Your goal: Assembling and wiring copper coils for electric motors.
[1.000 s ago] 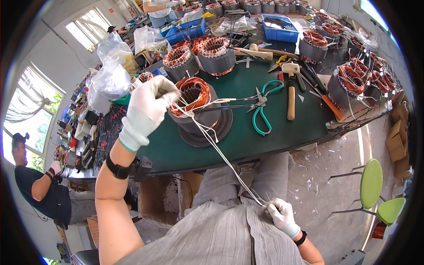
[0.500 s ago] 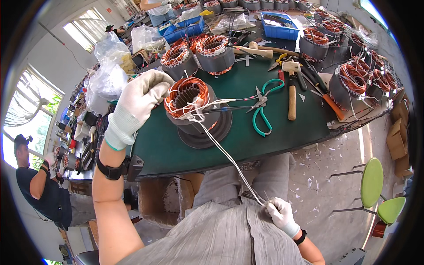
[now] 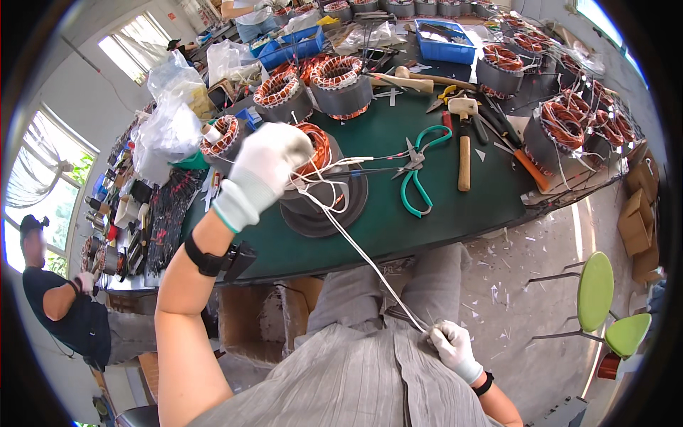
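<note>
A motor stator [image 3: 315,147] with copper windings and white lacing cord stands on a round dark base [image 3: 359,206] at the table's near side. My left hand [image 3: 274,158], in a white glove, is over the stator's left part, fingers curled in; what they hold, if anything, is hidden. White cord [image 3: 370,262] runs taut from the stator's front down to my lap. There my gloved right hand [image 3: 454,349] is closed on its end. White and black leads stretch from the stator to the right, towards teal-handled pliers [image 3: 416,169] lying with jaws apart.
A mallet [image 3: 464,142], cutters and an orange-handled tool [image 3: 532,169] lie right of the pliers. More wound stators [image 3: 341,85] stand behind and at right. Blue bins [image 3: 445,41] and plastic bags [image 3: 171,128] are farther back. Another person [image 3: 60,299] works at left; green chairs [image 3: 596,292] stand at right.
My left hand has moved right and slightly down, from the stator's left edge to over its winding, uncovering another stator at left. My right hand stays in place with the cord taut.
</note>
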Action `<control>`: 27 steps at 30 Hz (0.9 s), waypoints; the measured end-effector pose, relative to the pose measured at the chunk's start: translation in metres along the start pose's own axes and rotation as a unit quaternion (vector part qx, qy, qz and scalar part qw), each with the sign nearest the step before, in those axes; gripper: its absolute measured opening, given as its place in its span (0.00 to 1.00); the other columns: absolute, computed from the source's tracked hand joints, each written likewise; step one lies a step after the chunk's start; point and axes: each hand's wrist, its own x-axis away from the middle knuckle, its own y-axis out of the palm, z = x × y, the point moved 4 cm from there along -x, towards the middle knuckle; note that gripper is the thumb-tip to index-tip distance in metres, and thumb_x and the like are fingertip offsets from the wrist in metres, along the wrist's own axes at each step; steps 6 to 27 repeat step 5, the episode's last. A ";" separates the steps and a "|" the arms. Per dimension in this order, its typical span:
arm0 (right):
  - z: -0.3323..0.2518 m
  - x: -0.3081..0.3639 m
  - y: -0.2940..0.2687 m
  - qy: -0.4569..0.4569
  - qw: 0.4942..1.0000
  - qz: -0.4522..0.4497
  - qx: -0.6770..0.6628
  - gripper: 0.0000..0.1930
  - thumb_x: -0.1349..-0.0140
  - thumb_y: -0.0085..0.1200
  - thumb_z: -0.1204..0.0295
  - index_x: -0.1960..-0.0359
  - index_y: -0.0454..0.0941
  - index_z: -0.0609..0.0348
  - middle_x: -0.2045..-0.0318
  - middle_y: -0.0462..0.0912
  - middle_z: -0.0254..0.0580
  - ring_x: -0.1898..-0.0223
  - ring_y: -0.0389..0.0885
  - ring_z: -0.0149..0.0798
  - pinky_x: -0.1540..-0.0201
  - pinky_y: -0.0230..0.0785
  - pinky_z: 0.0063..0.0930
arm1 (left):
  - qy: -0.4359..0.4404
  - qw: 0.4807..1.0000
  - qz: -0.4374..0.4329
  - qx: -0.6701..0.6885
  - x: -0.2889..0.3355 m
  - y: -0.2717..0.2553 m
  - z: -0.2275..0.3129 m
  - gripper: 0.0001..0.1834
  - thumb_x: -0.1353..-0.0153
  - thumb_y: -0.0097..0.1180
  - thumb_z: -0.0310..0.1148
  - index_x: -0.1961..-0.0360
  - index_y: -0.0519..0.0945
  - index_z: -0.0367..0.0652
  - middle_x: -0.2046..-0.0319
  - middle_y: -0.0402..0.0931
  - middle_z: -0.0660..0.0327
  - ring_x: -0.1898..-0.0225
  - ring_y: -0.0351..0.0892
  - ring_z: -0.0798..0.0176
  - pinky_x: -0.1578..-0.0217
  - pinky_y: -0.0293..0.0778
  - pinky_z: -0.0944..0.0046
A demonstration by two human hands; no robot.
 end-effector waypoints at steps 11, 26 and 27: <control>0.013 0.009 -0.004 0.015 1.000 0.019 -0.019 0.11 0.32 0.52 0.72 0.70 0.84 0.63 0.74 0.82 0.42 0.69 0.80 0.35 0.62 0.72 0.29 | -0.067 0.894 0.290 0.334 -0.005 -0.094 0.039 0.09 0.26 0.52 0.33 0.51 0.79 0.41 0.69 0.79 0.64 0.69 0.77 0.71 0.66 0.71 0.73; 0.013 0.009 -0.004 0.015 1.000 0.019 -0.019 0.11 0.32 0.52 0.72 0.70 0.84 0.63 0.74 0.82 0.42 0.69 0.80 0.35 0.62 0.72 0.29 | -0.067 0.894 0.290 0.334 -0.005 -0.094 0.039 0.09 0.26 0.52 0.33 0.51 0.79 0.41 0.69 0.79 0.64 0.69 0.77 0.71 0.66 0.71 0.73; 0.013 0.009 -0.004 0.015 1.000 0.019 -0.019 0.11 0.32 0.52 0.72 0.70 0.84 0.63 0.74 0.82 0.42 0.69 0.80 0.35 0.62 0.72 0.29 | -0.067 0.894 0.290 0.334 -0.005 -0.094 0.039 0.09 0.26 0.52 0.33 0.51 0.79 0.41 0.69 0.79 0.64 0.69 0.77 0.71 0.66 0.71 0.73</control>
